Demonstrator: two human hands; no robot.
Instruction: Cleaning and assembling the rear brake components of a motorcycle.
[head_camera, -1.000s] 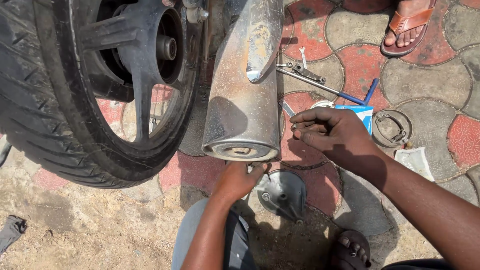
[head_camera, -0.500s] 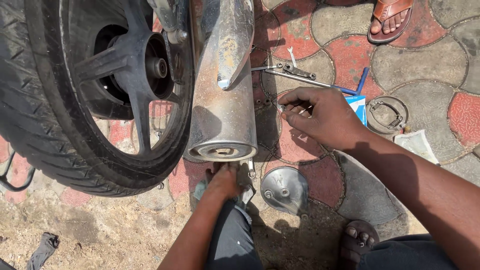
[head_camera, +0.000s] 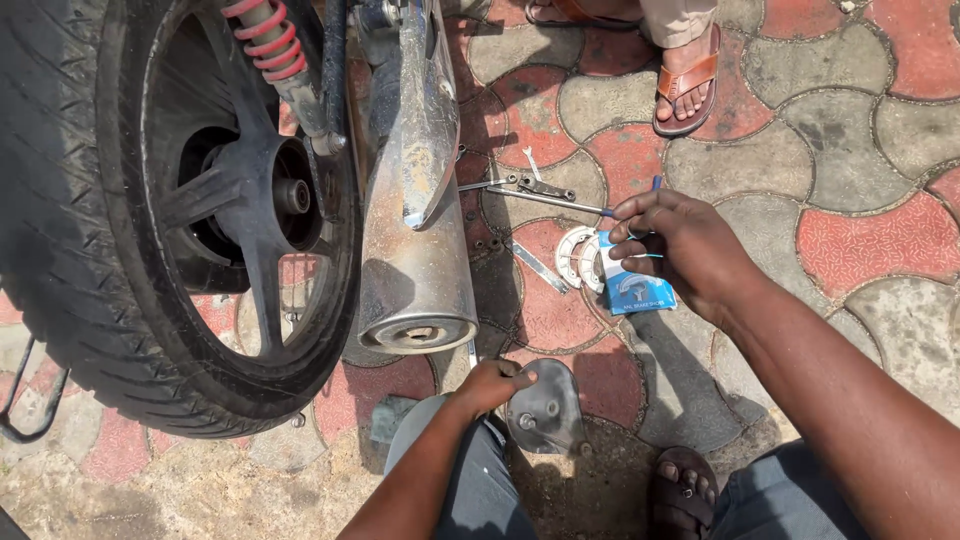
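Grey steel plate (head_camera: 545, 408): rigid, likely heavy, take by rim; left hand (head_camera: 492, 385) curled at its edge; right hand (head_camera: 680, 245) pinching blue screwdriver (head_camera: 640, 212).

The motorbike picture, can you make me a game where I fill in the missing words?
1. The spring coiled beside the back wheel is coloured ____.
2. The right hand reaches over a small box that is white and ____.
3. The left hand rests on the ground just below the end of the shiny ____.
4. The foot near the top edge wears a brown ____.

Missing words: red; blue; exhaust pipe; sandal
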